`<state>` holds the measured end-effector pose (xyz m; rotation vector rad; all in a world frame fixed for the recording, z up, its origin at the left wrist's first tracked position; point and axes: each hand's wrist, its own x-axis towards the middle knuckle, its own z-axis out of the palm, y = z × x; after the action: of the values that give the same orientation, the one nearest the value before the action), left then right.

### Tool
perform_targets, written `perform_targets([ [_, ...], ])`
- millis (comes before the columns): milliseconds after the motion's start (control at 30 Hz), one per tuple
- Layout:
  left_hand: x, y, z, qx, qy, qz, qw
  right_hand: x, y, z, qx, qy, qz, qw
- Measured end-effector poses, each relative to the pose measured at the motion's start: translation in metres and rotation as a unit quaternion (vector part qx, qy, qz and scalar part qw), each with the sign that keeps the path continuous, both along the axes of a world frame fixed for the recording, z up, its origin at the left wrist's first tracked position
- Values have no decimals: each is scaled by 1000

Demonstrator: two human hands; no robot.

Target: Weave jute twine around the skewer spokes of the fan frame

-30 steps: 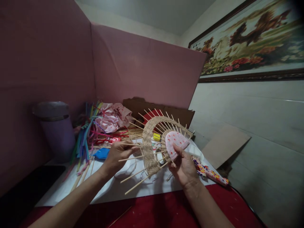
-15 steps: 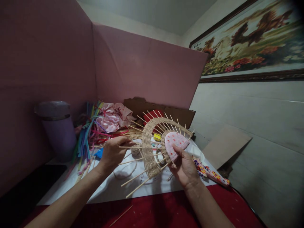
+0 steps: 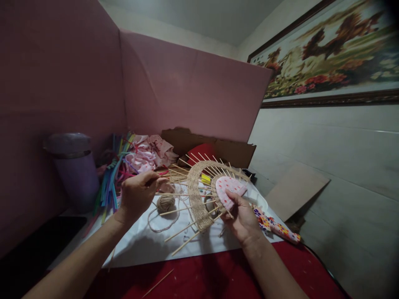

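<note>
A half-round fan frame [image 3: 195,199] of thin sticks and woven twine is held up over the table. Pink cloth with red dots [image 3: 229,189] covers its centre. My right hand [image 3: 243,218] grips the frame at this cloth, thumb on top and fingers beneath. To the left of the stick ends, my left hand [image 3: 140,193] is closed in a pinch on a thin strand of twine, barely visible at the fingertips. A ball of twine [image 3: 166,203] lies below on the white sheet, a loose loop beside it.
White sheet [image 3: 140,249] covers part of the red table [image 3: 187,282]. Coloured strips [image 3: 110,182], crumpled pink cloth [image 3: 146,151] and a lidded purple bin [image 3: 76,174] stand at left. Flower-patterned cloth [image 3: 277,226] lies at right. Cardboard [image 3: 233,153] and pink panels [image 3: 193,91] stand behind.
My left hand has moved left and slightly up, away from the stick ends, uncovering the twine ball. The fan frame has tilted and dropped slightly; my right hand keeps its grip.
</note>
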<state>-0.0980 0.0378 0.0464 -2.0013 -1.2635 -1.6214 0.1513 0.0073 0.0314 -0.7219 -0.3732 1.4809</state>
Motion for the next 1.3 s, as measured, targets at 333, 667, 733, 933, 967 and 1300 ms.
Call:
perform_targets([
  [333,-3,6,1,-77,-53,-75,993,-3,-3,0,3,-32,37,999],
  [667,6,1,11,-313,-278,-261,870,-1,-5,-1,9,-27,58,998],
  [733,9,1,8,-326,-284,-278,858,-2,-5,-2,17,-25,76,997],
  [933,15,1,0,-360,-270,-293,844,-3,-4,-4,23,-15,91,995],
  [967,16,1,0,-362,-275,-290,842,-2,-4,-5,23,-17,93,995],
  [1300,15,0,0,-379,-279,-338,815,-1,-3,-7,31,-18,106,994],
])
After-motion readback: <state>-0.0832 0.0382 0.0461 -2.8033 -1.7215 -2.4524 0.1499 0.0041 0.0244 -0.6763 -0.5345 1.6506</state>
